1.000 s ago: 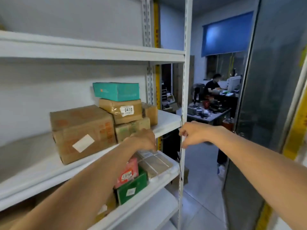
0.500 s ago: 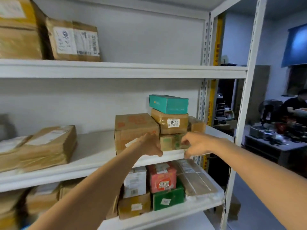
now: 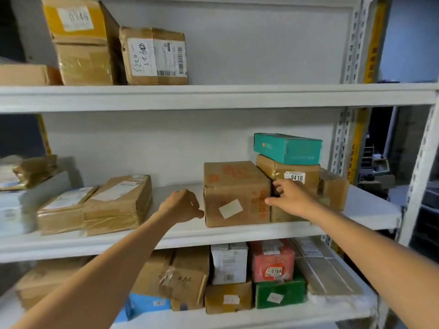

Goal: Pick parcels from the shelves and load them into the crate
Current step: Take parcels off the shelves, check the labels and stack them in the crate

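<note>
Head view: box (image 3: 235,193) sits on the middle shelf (image 3: 190,236). My left hand (image 3: 181,205) is curled, empty, beside it; right hand (image 3: 289,198) spreads fingers on its right edge. Looks stiff, perhaps heavy; I'd clamp both sides.

- The big brown parcel (image 3: 235,193) is showing matt cardboard.
- The 0410 parcel (image 3: 280,169) is gleaming under glossy tape.
- The shelf (image 3: 225,236) is looking like smooth painted metal.
</note>
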Available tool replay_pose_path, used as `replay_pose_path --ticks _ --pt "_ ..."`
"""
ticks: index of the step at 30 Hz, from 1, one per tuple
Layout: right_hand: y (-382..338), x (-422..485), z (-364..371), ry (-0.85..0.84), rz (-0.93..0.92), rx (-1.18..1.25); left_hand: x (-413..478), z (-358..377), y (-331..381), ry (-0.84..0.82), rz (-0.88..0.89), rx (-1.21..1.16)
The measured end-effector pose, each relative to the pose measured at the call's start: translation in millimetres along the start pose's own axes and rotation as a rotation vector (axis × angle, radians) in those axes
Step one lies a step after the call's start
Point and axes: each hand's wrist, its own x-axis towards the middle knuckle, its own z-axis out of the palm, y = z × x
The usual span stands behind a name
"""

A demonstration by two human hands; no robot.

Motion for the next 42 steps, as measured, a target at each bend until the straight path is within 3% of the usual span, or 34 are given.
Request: replay_pose_path --ticks 4,8,17,27,34,37,40,42 --pt "-14.4 17.7 18.2 0.122 0.037 0.031 20.6 -7.0 -13.4 0.026 -0.009 -0.236" --pt "-24.2 30.7 34.0 0.201 0.144 0.006 33.3 -1.1 -8.2 -0.039 0.126 -0.583" --pt "-41.7 28.6 28.0 0.14 0.259 0.015 31.2 16.7 -22.0 -0.135 0.13 -0.971" --pt "-78.4 18.2 51.9 0.136 0.106 0.189 -1.6 -12.7 -65.4 0.087 -0.066 -1.008" --pt "-87.0 26.2 54.3 0.056 0.208 0.344 2.4 -27.5 -58.9 0.145 -0.157 -0.857" --pt "-95.4 28.0 68.1 -0.096 0.284 0.444 8.9 -29.1 -54.4 0.085 -0.258 -0.887" --pt "-97.7 28.7 76.4 -0.093 0.283 0.516 8.1 -33.0 -50.9 -0.054 -0.243 -1.111" --pt "-96.1 24.6 71.4 -0.123 0.29 0.601 4.6 -36.8 -52.8 -0.078 -0.198 -1.124"
